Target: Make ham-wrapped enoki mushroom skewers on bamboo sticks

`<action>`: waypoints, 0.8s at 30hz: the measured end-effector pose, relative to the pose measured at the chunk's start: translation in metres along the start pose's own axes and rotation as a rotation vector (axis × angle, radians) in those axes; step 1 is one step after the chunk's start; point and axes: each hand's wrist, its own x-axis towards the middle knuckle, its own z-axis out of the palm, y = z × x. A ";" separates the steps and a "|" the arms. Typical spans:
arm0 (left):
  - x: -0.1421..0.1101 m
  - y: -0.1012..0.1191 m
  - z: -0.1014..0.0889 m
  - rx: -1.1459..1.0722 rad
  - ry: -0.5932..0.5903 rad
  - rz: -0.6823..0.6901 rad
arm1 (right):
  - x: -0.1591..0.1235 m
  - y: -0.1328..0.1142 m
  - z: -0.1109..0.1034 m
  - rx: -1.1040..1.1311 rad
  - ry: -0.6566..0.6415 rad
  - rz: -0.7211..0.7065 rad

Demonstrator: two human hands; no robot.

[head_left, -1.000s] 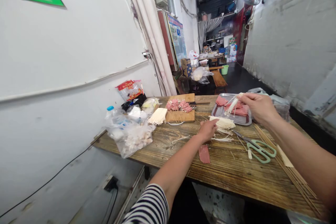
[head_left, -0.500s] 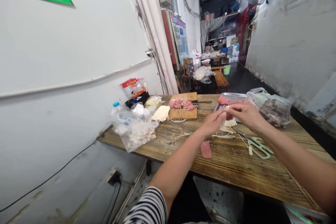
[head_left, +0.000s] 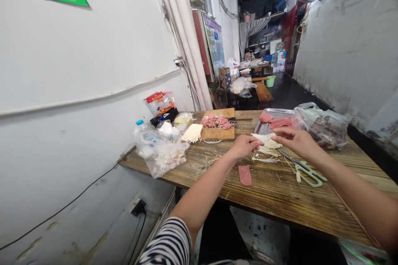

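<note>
Head view: over a wooden table (head_left: 273, 205), a small bunch of enoki mushrooms (head_left: 265, 137) is being held up just in front of a metal tray (head_left: 281, 112). The bunch is being gripped near its left end by the curled fingers of the left hand (head_left: 245, 145), while its right end is being pinched between the thumb and fingertips of the right hand (head_left: 295, 141).

Pink meat slices (head_left: 281, 122) are being held in the tray. In front of it, below the hands, loose enoki strands (head_left: 270, 149) are lying, with a single meat slice (head_left: 245, 175) lying nearer the wearer. Green-handled scissors (head_left: 311, 174) are resting in front of the tray, toward its right. A clear plastic bag (head_left: 325, 123) is standing just right of the tray. Left of the tray, skewered meat rolls (head_left: 217, 121) are being supported by a wooden cutting board (head_left: 219, 133).
</note>
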 end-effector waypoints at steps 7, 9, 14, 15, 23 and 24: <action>0.007 -0.006 0.004 0.176 -0.057 0.023 | -0.007 -0.029 0.012 -0.885 -0.107 -0.578; 0.006 -0.005 0.004 0.208 -0.083 0.049 | -0.007 -0.036 0.019 -0.973 -0.146 -0.604; -0.001 0.000 -0.002 0.221 -0.164 0.021 | -0.004 -0.040 0.026 -1.007 -0.284 -0.522; -0.003 0.001 -0.004 0.227 -0.177 0.020 | -0.004 -0.039 0.026 -0.991 -0.303 -0.490; -0.016 0.000 -0.012 0.259 -0.012 0.117 | -0.002 -0.026 0.026 -0.552 -0.315 -0.257; -0.017 -0.002 -0.011 0.229 0.021 0.126 | -0.002 -0.027 0.025 -0.463 -0.306 -0.217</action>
